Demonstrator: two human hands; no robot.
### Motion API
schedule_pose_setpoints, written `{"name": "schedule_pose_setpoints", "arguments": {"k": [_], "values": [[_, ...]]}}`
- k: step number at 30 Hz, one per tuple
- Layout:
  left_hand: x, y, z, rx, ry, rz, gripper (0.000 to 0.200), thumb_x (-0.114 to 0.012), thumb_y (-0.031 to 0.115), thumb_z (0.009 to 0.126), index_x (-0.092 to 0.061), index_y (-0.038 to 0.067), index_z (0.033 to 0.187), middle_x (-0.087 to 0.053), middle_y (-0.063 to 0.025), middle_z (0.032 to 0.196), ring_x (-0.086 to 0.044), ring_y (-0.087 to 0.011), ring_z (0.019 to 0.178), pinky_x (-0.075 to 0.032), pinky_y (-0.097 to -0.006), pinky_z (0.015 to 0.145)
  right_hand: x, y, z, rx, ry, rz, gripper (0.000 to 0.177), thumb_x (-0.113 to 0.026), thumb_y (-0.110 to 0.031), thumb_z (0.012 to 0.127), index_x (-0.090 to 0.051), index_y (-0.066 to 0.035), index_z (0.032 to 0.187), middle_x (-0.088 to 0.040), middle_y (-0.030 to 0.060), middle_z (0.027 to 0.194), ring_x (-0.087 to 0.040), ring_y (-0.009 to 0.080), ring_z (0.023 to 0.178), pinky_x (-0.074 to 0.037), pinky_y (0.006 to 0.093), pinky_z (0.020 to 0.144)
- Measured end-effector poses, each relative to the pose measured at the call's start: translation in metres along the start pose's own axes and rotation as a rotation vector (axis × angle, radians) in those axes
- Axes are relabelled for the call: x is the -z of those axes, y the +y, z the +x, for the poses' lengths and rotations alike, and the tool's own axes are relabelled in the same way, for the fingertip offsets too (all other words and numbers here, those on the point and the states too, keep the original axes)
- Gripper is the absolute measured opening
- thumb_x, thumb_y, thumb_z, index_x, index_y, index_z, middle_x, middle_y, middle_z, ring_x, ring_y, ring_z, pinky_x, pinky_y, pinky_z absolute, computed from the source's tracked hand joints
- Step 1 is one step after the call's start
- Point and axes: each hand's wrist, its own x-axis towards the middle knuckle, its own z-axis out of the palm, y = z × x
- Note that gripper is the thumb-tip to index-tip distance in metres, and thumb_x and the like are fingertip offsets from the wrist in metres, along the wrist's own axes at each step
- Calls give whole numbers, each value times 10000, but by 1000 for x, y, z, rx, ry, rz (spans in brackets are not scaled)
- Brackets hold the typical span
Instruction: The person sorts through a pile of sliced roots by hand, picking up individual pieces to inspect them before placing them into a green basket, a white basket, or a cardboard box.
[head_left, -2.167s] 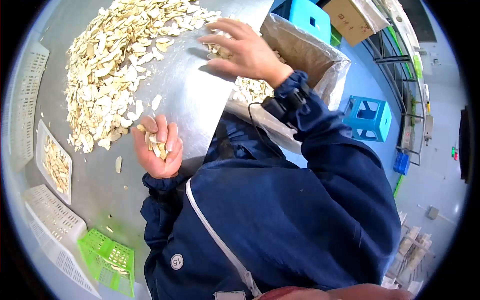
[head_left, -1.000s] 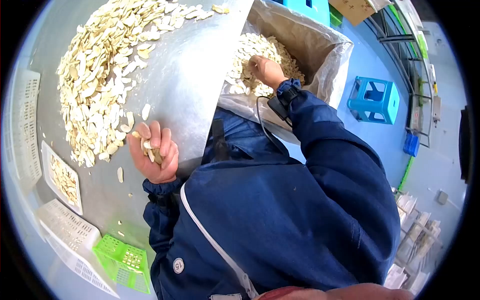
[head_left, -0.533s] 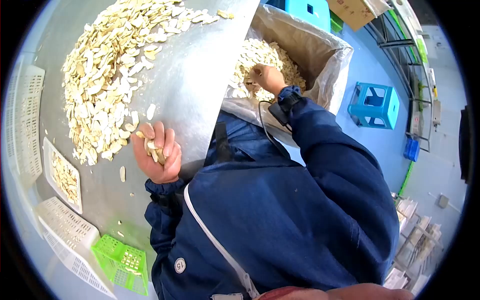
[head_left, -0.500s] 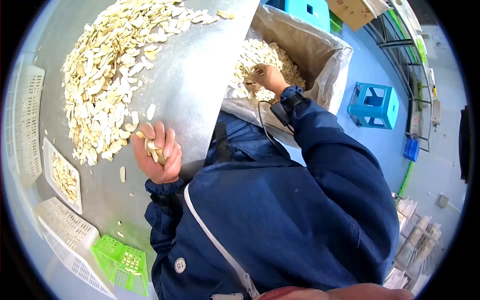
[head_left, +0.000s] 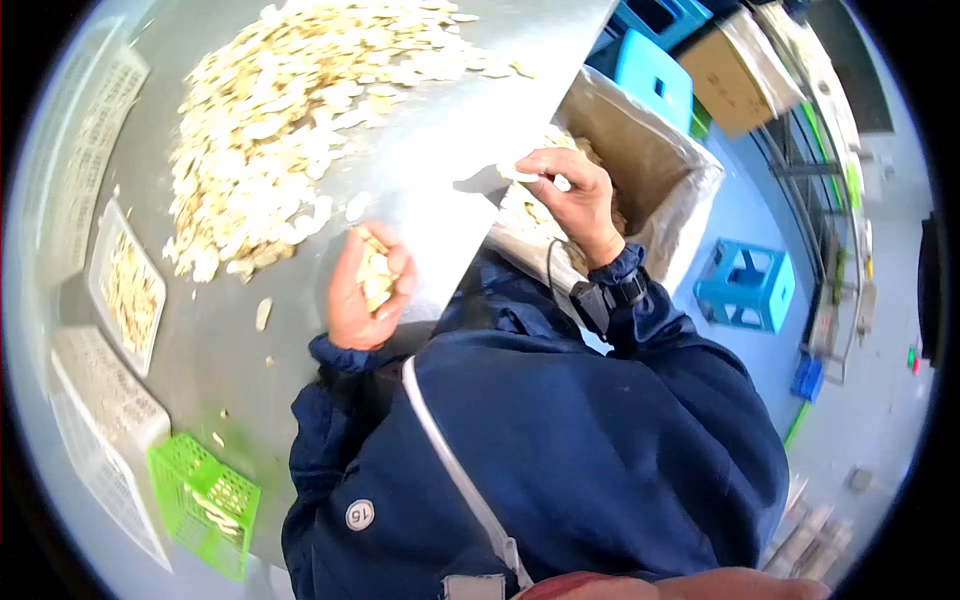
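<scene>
The right hand (head_left: 572, 190) pinches a pale slice (head_left: 517, 173) between thumb and fingertips, above the table's edge beside the lined box (head_left: 655, 165). The slice lies roughly crosswise in view, its free end pointing left over the table; glare washes out its outline, so its exact tilt is hard to judge. Another pale piece (head_left: 562, 183) shows against the same fingers. The left hand (head_left: 372, 285), palm up, has its fingers curled around a handful (head_left: 376, 274) of slices, their long axes mostly running up and down the view.

The metal table (head_left: 310, 360) shines brightly near that edge. A broad pile (head_left: 255, 140) spreads across it, with a few strays apart. A white tray (head_left: 152, 335) of slices and a green basket (head_left: 165, 480) sit near white baskets (head_left: 105, 385). Beyond the box are blue stools (head_left: 775, 285), a carton (head_left: 725, 80) and metal racks (head_left: 800, 170) on a blue floor (head_left: 745, 200).
</scene>
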Motion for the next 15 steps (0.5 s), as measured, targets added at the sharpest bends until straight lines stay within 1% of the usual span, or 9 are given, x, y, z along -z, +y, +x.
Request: {"name": "schedule_pose_setpoints", "arguments": {"k": [3, 5, 6, 7, 9, 10, 11, 13, 15], "values": [[8, -2, 2, 57, -29, -37, 397, -432, 418, 1160, -596, 58, 1185, -640, -83, 941, -671, -166, 759, -418, -190, 381, -33, -24, 16, 164, -69, 37, 339, -757, 53, 818, -852, -130, 1087, -800, 80, 1087, -754, 205, 1014, -612, 324, 905], [5, -2, 4, 54, -14, -29, 431, -413, 449, 1159, -601, 64, 1209, -679, -108, 1000, -700, -186, 799, -426, -202, 381, -52, -51, 26, 274, -212, -17, 361, -752, 61, 807, -852, -139, 1091, -797, 81, 1096, -756, 228, 1020, -616, 339, 924], [0, -2, 3, 45, 31, -17, 492, -376, 494, 1158, -605, 65, 1235, -698, -124, 1042, -712, -211, 839, -427, -220, 382, -62, -63, 30, 308, -317, 21, 400, -736, 84, 783, -850, -142, 1093, -795, 71, 1118, -752, 250, 1037, -612, 350, 931], [4, -2, 4, 57, 20, -25, 540, -352, 531, 1154, -609, 69, 1261, -702, -124, 1037, -710, -233, 865, -416, -234, 387, -73, -68, 38, 417, -381, 64, 439, -690, 99, 800, -831, -140, 1141, -788, 68, 1136, -737, 286, 1078, -603, 379, 942], [3, 2, 5, 58, -13, -13, 566, -374, 581, 1131, -626, 94, 1272, -710, -83, 1045, -699, -193, 912, -368, -219, 436, -86, -71, 46, 311, -365, 35, 474, -640, 97, 826, -797, -135, 1208, -776, 84, 1159, -715, 331, 1106, -588, 415, 963], [-1, 2, 5, 46, 3, -7, 558, -382, 588, 1128, -628, 100, 1244, -702, -74, 1014, -702, -190, 894, -361, -221, 433, -91, -71, 54, 272, -330, -176, 456, -629, 70, 865, -760, -125, 1256, -757, 111, 1201, -697, 360, 1122, -576, 434, 981], [1, 2, 5, 43, -3, -37, 554, -381, 577, 1132, -627, 92, 1236, -699, -81, 997, -699, -202, 872, -369, -222, 420, -97, -57, 62, 292, -285, -211, 421, -657, 17, 893, -752, -142, 1271, -741, 116, 1242, -689, 356, 1146, -573, 429, 982], [2, 2, 5, 41, -18, -96, 546, -379, 556, 1142, -626, 75, 1221, -694, -95, 964, -693, -224, 828, -386, -223, 394, -105, -52, 70, 381, -347, -294, 367, -689, -81, 928, -754, -175, 1277, -719, 109, 1293, -661, 353, 1216, -549, 445, 1021], [1, 2, 4, 44, -64, -122, 520, -396, 554, 1140, -614, 82, 1144, -668, -83, 920, -676, -206, 775, -377, -215, 387, -117, -55, 69, 536, -469, -358, 335, -696, -133, 942, -759, -190, 1266, -705, 101, 1326, -639, 349, 1257, -523, 462, 1055]]}}
